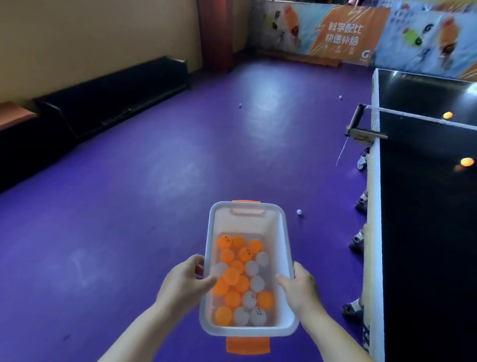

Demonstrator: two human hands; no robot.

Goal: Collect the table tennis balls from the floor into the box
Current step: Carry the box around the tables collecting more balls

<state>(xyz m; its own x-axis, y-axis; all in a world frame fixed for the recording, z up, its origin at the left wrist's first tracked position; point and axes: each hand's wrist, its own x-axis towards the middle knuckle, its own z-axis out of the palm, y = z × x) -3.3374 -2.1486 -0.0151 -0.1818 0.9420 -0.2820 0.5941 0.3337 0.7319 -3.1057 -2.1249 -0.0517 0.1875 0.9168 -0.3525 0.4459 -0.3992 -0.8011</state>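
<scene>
Box [285,233]: lower centre of the frame, held above the floor [124,213]; mouth up, long axis running bottom to top.
Left hand [185,283]: fingers curled round the left rim.
Right hand [299,286]: fingers curled over the right rim.
Balls inside [241,282]: loose and likely to roll and spill if the box tips while stooping.
Loose ball [299,212]: on the floor just right of the box's far end; a nudge could send it under the table [425,227].

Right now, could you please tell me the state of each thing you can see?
box: open-topped, partly filled, held in both hands
left hand: grips box's left rim
right hand: grips box's right rim
near white ball: on floor, uncollected
far white balls: on floor, uncollected
orange balls: on the table
</scene>
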